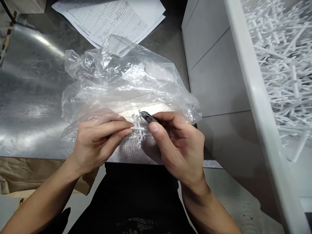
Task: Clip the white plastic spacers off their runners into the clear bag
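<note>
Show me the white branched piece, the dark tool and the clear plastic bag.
White branched piece (138, 128), head view: on its stem.
Dark tool (147, 117), head view: on its exposed end.
Clear plastic bag (131, 81), head view: its crumpled middle.

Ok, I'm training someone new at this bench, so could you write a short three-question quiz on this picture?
1. True or false: the left hand pinches a white branched piece while the right hand holds a small dark tool.
2. What lies at the far side of the clear plastic bag?
3. Fill in: the bin of loose white pieces stands nearer the ____ hand.

Key: 1. True. 2. Printed sheets. 3. Right.
</note>
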{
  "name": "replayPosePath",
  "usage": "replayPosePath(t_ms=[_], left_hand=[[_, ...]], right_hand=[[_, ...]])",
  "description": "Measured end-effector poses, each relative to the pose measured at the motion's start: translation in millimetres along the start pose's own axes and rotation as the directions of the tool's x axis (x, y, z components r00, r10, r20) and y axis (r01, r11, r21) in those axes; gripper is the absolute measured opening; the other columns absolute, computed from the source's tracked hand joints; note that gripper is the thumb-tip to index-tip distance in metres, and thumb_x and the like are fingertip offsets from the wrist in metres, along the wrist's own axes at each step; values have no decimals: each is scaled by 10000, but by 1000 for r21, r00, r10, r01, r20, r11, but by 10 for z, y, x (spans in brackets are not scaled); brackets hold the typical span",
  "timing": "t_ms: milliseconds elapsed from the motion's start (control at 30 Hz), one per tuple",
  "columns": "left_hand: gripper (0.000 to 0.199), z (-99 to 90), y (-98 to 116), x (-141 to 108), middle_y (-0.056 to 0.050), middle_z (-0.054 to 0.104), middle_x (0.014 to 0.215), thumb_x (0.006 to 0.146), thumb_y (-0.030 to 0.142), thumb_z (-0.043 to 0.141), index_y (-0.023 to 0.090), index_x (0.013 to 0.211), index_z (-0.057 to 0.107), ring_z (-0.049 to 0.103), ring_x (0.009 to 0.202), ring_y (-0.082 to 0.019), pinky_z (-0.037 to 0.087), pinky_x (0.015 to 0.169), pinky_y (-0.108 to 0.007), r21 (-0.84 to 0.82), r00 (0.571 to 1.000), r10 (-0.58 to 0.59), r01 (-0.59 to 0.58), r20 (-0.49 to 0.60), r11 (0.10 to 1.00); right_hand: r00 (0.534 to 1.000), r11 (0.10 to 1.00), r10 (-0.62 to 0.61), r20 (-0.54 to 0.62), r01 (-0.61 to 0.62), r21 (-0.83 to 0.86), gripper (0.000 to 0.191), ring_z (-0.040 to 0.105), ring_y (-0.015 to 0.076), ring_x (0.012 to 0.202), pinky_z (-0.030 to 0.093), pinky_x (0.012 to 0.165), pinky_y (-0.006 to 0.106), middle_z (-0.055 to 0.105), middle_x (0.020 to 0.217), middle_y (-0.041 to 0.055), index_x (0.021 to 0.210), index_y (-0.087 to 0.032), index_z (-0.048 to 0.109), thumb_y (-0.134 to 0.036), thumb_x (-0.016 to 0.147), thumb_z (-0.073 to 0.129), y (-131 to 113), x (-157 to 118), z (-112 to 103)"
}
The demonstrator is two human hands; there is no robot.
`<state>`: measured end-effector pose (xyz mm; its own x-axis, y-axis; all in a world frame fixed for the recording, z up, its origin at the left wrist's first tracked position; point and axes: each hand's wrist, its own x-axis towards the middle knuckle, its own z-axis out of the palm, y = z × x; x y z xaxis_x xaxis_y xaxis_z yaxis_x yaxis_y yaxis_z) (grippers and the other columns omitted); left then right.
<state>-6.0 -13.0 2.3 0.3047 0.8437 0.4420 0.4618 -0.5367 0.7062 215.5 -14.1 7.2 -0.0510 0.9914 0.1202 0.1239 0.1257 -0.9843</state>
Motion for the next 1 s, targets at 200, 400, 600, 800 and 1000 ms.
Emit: replayPosePath(t_ms=[200,400,600,800,1000], left_hand=[[274,6,24,8,3,815,1002,970,40,834,243,1154,819,770,900,-148,643,829,-320,-13,1000,-8,8,-11,1000],[234,25,38,5,-11,820,1009,991,74,830,241,1155,815,779,905,-157,648,831,-345,9,998,46,-45,-35,999],[250,32,46,-23,13,823,1006,1008,99,821,288,1170,804,777,871,-149,645,792,-339,52,999,21,-19,-35,998],[205,36,68,19,1,818,990,1020,111,810,271,1143,774,778,875,-155,647,792,-340,120,998,66,-65,-7,991],[142,10,123,81,-15,819,983,1056,114,749,229,1139,748,760,845,-148,605,763,-316,232,992,119,-127,48,964]], right_hand=[[1000,1000,-2,16,2,-5,103,757,141,799,638,791,296,784,891,-19,1115,-195,766,-284,1063,769,-10,7,-8],[1000,999,23,6,-24,49,123,810,181,922,659,907,344,861,1018,21,1127,-201,774,-303,1059,784,8,-8,-21],[999,997,41,29,-42,57,81,794,183,855,651,821,355,842,958,4,1127,-234,768,-292,1071,757,-4,-14,-41],[1000,999,18,5,-18,44,60,789,210,845,665,815,397,833,935,12,1118,-260,767,-264,1058,764,-19,-11,-18],[998,996,-60,-36,62,57,112,770,190,918,645,870,363,810,993,17,1150,-223,766,-268,1050,786,22,-17,-17]])
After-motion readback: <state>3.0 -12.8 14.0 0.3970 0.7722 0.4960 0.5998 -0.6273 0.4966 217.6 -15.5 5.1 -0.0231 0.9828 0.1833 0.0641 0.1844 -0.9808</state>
